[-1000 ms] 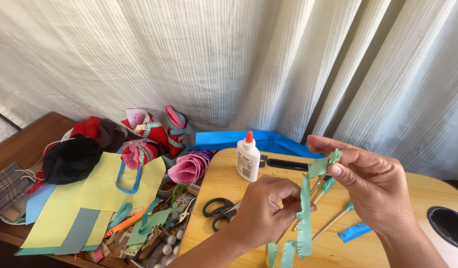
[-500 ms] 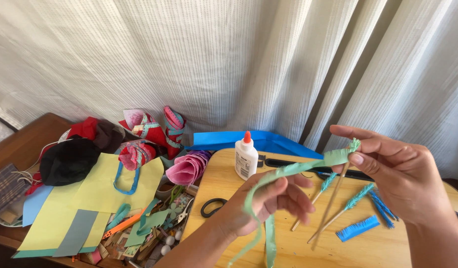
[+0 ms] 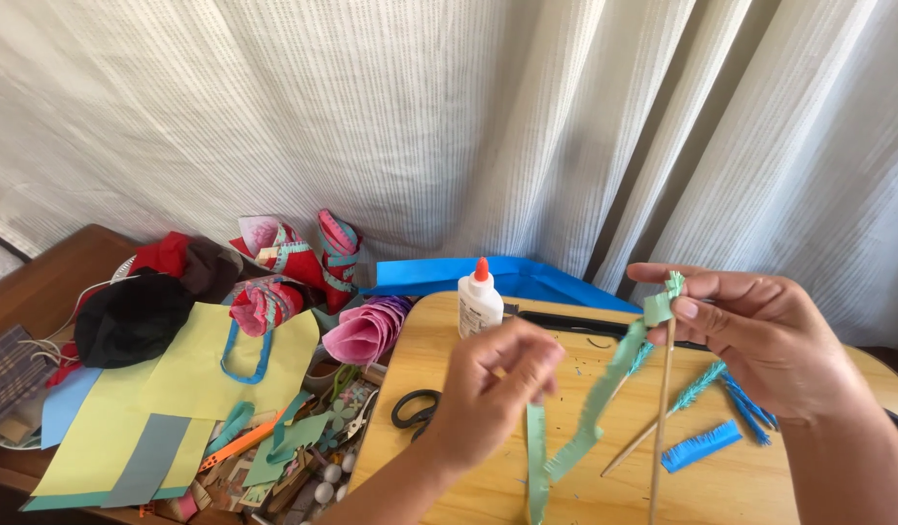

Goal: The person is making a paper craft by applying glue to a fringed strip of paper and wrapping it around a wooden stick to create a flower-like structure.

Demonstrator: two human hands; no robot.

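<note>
- Green fringed paper strip (image 3: 593, 413) runs from the top of a thin wooden stick (image 3: 661, 418), where its end is pinched, down and leftward in a loose curve to hang below the left hand.
- Right hand (image 3: 760, 335) is closed on the stick's upper end, thumb and fingers pressing the strip's wrapped end against it; the stick's long axis stands nearly upright, its lower end dropping out of the bottom of the view.
- Left hand (image 3: 488, 389) pinches the strip lower down, fingers drawn together on it, so the strip lies slantwise between the two hands, rising toward the right hand.
- The right hand is nearer the wrapped end; the left hand is nearer the loose tail.
- Under the hands lies a rounded wooden board (image 3: 439, 340), with a white glue bottle (image 3: 479, 301), black scissors (image 3: 417, 408), a second stick wrapped in teal fringe (image 3: 697, 384) and a blue fringed scrap (image 3: 700, 446).
- To the left, a darker table (image 3: 50, 267) carries yellow paper sheets (image 3: 191, 374), pink paper cones (image 3: 366, 331) and a dark cloth (image 3: 133, 316).
- A pale ribbed curtain (image 3: 420, 126) closes off the back.
</note>
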